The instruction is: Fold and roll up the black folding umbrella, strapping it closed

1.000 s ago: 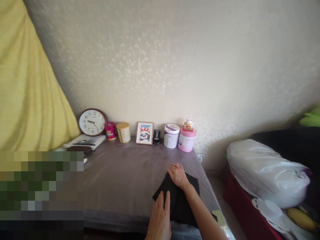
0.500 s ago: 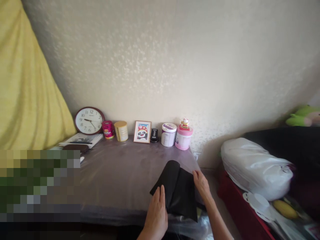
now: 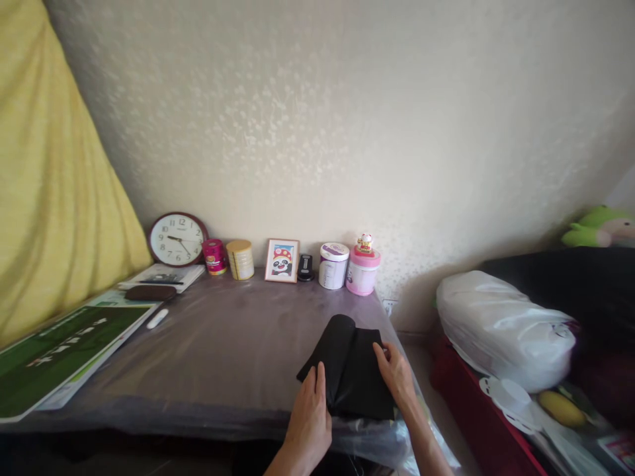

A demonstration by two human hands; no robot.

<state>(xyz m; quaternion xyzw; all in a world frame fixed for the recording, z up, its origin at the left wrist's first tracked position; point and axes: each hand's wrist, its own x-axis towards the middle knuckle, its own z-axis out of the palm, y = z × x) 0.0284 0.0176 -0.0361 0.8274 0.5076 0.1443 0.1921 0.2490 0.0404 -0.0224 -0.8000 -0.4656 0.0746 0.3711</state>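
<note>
A floppy black sheet, folded with a raised, rounded bulge along its left half, lies over the table's front right corner. I cannot make out whether it is a bag, a cover or something else. At its lower left edge my left hand holds it, fingers close together and fairly straight; its thumb is mostly hidden. My right hand grips the right edge, with bent fingers over the top. The sheet's right half lies fairly flat between the two hands.
Along the wall stand a clock, a pink tin, a yellow-lidded can, a panda picture, and two tubs. Left lies a green booklet beside a white marker-like piece. A white bag sits right, beyond a gap.
My right hand has shifted left and slightly down along the black sheet. The sheet's right half has flattened, its lower corner rising. My left hand has barely moved.
</note>
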